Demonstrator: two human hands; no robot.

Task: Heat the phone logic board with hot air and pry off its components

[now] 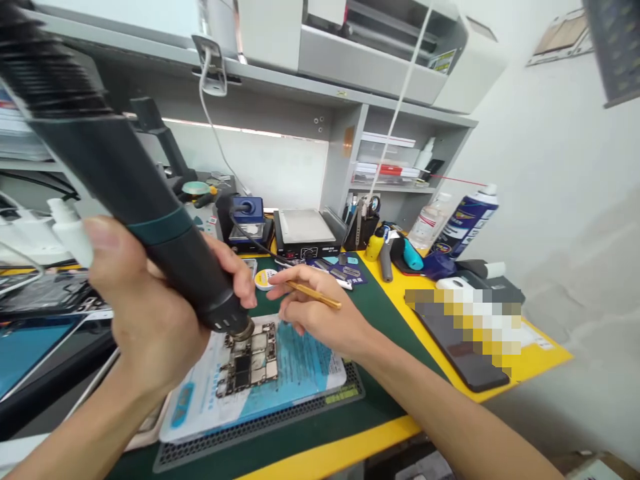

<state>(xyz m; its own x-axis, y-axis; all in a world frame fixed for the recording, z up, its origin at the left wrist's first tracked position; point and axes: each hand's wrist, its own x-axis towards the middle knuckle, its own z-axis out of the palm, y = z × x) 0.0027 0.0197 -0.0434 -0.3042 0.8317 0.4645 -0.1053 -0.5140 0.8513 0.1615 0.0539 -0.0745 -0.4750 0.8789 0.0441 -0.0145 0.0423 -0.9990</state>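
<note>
My left hand (155, 327) is wrapped round a thick black hot air gun (165, 220), tilted with its metal nozzle down and its ribbed hose rising to the upper left. The nozzle sits just over the top edge of a phone circuit board (250, 365), partly covering it. That board lies on a blue and white flat case (310, 363). Above the case's far right part, my right hand (320, 313) pinches slim gold tweezers (315, 294). Their back end points right; the tips are hidden by the fingers.
A round yellow-labelled tin (265, 279) stands beyond the case on the green mat (385, 367). Behind are a hot plate (305, 230) and a blue soldering station (249, 220). At right lie a dark phone (460, 347) and a spray can (467, 220). Phone parts (45, 293) crowd the left.
</note>
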